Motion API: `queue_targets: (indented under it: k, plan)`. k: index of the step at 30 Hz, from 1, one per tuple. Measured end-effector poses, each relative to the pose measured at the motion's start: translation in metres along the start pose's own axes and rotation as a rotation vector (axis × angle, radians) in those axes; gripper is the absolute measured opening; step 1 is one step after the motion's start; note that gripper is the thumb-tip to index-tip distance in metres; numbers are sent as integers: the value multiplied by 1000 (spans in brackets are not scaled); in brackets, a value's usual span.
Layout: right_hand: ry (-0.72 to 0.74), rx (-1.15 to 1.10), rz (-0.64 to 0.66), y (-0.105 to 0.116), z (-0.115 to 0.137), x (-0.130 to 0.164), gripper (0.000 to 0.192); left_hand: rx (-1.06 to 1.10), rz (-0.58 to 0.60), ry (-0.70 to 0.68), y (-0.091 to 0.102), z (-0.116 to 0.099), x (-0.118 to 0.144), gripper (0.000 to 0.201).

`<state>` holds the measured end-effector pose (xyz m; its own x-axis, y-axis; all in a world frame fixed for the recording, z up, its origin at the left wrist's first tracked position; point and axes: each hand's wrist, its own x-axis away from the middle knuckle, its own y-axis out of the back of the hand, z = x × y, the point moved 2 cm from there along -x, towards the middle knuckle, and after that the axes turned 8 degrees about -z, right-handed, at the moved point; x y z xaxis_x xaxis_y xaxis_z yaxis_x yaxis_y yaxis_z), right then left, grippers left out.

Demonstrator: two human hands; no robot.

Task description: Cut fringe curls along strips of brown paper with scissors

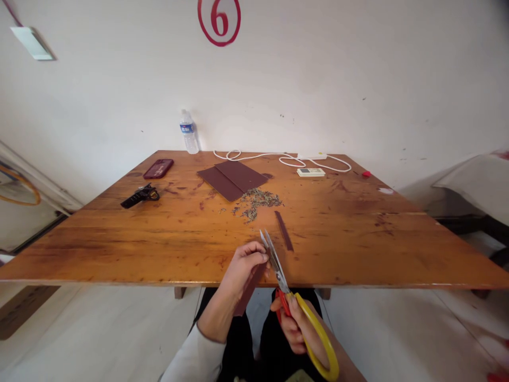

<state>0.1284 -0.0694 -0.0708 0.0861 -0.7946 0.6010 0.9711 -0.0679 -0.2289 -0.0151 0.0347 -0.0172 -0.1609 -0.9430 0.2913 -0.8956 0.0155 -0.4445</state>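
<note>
My left hand (245, 266) pinches a dark maroon sheet (249, 294) that hangs below it past the table's front edge. Through the handles of a pair of scissors (281, 280), one yellow and one red, go the fingers of my right hand (292, 323). The blades point away from me, slightly apart, right beside my left fingertips and the sheet's edge. A narrow maroon strip (283, 231) lies on the wood just beyond the blades. Further off is a heap of small shredded clippings (260, 200), touching two flat maroon sheets (234, 178) that overlap.
On the wooden table (159, 239) lie a dark red phone (158, 168) and a black strap-like object (141, 195) at left. Along the wall stand a water bottle (189, 132), a white cable (258, 156) with a power strip (312, 156), and a white remote (310, 172).
</note>
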Motion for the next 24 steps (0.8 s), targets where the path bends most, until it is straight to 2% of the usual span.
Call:
queue_targets:
  k: [6, 12, 16, 19, 24]
  plan:
    - [-18, 54, -13, 0, 2, -2, 107, 8, 12, 8, -1, -1, 2, 15]
    - [195, 43, 36, 4, -6, -9, 103, 13, 22, -11, 0, 0, 1, 16]
    - [267, 52, 53, 11, -12, -13, 98, 7, 32, -7, 2, 1, -1, 18]
    - [273, 48, 107, 18, -14, -14, 92, 8, 58, -2, 2, 1, -1, 20]
    - [197, 38, 83, 24, -13, -14, 93, 12, 67, 2, 3, 1, -2, 19]
